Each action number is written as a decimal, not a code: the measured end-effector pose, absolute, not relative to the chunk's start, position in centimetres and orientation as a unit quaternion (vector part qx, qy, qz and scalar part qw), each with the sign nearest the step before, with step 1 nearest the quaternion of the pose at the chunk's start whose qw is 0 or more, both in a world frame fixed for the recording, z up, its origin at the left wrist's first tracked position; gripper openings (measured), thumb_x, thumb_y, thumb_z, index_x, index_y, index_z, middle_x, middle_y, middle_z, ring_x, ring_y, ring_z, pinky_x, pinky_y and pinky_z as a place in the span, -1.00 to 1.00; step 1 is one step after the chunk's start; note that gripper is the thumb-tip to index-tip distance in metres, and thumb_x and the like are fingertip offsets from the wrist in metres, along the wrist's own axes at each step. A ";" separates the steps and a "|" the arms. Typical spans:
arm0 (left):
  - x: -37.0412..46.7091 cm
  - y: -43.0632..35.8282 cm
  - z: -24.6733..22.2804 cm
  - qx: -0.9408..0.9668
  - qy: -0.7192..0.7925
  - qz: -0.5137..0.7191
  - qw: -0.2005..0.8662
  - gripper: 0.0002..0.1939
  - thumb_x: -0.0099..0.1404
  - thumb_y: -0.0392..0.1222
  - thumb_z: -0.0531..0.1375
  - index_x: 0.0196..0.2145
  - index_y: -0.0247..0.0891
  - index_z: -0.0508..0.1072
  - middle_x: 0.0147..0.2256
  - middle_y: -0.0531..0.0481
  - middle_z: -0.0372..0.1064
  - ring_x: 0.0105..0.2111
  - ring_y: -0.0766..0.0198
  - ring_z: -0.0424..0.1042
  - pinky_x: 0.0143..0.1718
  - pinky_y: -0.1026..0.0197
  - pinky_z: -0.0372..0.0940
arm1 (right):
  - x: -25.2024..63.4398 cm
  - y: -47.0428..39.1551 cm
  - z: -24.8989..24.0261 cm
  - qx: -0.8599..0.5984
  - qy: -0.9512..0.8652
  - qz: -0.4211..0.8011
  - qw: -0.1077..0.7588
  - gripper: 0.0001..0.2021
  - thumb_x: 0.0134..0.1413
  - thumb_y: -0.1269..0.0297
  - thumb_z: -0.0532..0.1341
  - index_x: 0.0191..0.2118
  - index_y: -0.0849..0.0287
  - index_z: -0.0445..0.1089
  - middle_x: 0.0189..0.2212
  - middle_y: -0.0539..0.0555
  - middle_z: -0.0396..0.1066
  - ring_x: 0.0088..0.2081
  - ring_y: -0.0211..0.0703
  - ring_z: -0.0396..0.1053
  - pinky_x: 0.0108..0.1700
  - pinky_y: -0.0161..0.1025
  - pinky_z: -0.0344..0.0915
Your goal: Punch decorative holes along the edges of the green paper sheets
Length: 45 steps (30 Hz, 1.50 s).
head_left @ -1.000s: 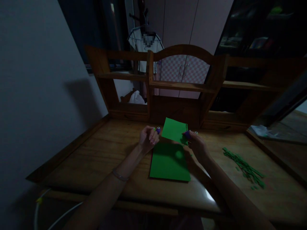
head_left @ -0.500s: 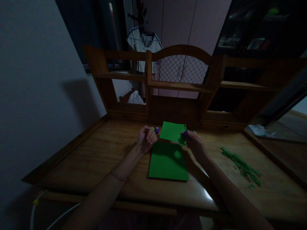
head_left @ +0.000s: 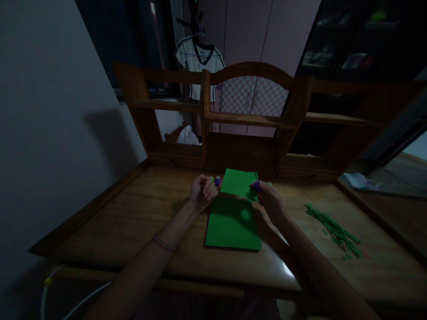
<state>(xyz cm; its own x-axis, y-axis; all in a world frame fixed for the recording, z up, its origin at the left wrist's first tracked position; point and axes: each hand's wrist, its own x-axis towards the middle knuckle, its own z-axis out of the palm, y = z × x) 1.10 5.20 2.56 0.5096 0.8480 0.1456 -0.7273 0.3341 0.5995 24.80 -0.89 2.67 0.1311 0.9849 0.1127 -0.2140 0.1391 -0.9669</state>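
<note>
Right hand [head_left: 271, 201] pinches purple item [head_left: 256, 186] at right edge of raised green sheet [head_left: 237, 181], which sits between hands. Looks mid-edge work; next move calls for a steady sheet. Left hand [head_left: 203, 192] curled beside its left edge, grip unclear. No readable labels.

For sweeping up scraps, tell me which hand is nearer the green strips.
Right: the right hand is left of the green strips; the left hand is farther off, past the raised green sheet.

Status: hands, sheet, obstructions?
Left hand curled by green sheet, grip unclear. Right hand holding purple object at sheet's holed edge. Green strips off right, not blocking.
</note>
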 end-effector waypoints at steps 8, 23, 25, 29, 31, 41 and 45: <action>0.9 5.3 2.5 0.350 0.093 0.480 0.799 -0.49 0.27 -0.21 -0.08 -0.83 -0.22 0.01 -0.83 0.04 -0.08 -0.81 0.39 0.03 -0.72 0.27 -0.04 | 25.0 -0.8 2.5 -0.430 -0.446 0.492 0.611 -0.75 -0.02 0.04 0.21 -0.28 0.07 0.45 -0.29 0.03 0.45 -0.28 -0.13 0.37 -0.38 -0.29 0.18; 2.4 7.1 0.9 0.308 0.220 0.463 0.802 -0.82 0.19 -0.13 0.14 -0.43 -0.32 0.32 -0.64 0.16 0.12 -0.75 0.51 0.07 -0.79 0.46 -0.03 | 24.6 -1.2 3.1 -0.450 -0.466 0.463 0.605 -0.69 -0.04 0.00 0.21 -0.28 0.12 0.44 -0.25 0.05 0.44 -0.32 -0.17 0.35 -0.47 -0.34 0.11; 2.3 7.2 0.8 0.310 0.215 0.461 0.803 -0.81 0.19 -0.11 0.14 -0.42 -0.32 0.32 -0.64 0.17 0.12 -0.75 0.52 0.07 -0.79 0.46 -0.01 | 24.6 -1.2 3.1 -0.452 -0.472 0.461 0.600 -0.70 -0.05 0.02 0.22 -0.27 0.12 0.44 -0.25 0.05 0.44 -0.33 -0.18 0.35 -0.46 -0.34 0.11; 2.3 7.1 0.9 0.324 0.210 0.448 0.807 -0.79 0.21 -0.09 0.14 -0.40 -0.32 0.33 -0.64 0.17 0.10 -0.76 0.53 0.05 -0.82 0.47 -0.09 | 24.5 -1.3 3.0 -0.460 -0.496 0.447 0.586 -0.72 -0.04 0.03 0.22 -0.26 0.10 0.44 -0.26 0.04 0.44 -0.30 -0.15 0.34 -0.42 -0.32 0.13; 2.3 7.0 1.0 0.325 0.214 0.446 0.806 -0.78 0.21 -0.08 0.15 -0.39 -0.32 0.33 -0.64 0.17 0.10 -0.76 0.54 0.06 -0.82 0.48 -0.10 | 24.5 -1.3 3.0 -0.470 -0.509 0.434 0.575 -0.72 -0.04 0.03 0.22 -0.26 0.08 0.44 -0.27 0.03 0.44 -0.28 -0.13 0.34 -0.39 -0.31 0.15; 2.7 7.0 1.0 0.283 0.243 0.464 0.804 -0.78 0.22 -0.13 0.17 -0.27 -0.35 0.40 -0.51 0.02 0.39 -0.63 0.44 0.36 -0.69 0.46 0.19 | 24.2 -1.7 3.2 -0.473 -0.571 0.399 0.540 -0.74 -0.01 0.03 0.20 -0.27 0.08 0.43 -0.31 0.00 0.41 -0.27 -0.14 0.31 -0.27 -0.28 0.17; 3.0 6.9 0.8 0.296 0.223 0.462 0.806 -0.69 0.23 -0.07 0.16 -0.16 -0.35 0.43 -0.36 -0.08 0.48 -0.44 0.27 0.48 -0.39 0.27 0.38 | 24.1 -1.9 3.4 -0.453 -0.588 0.400 0.538 -0.77 0.01 0.07 0.20 -0.29 0.09 0.42 -0.33 0.00 0.38 -0.27 -0.16 0.29 -0.25 -0.28 0.17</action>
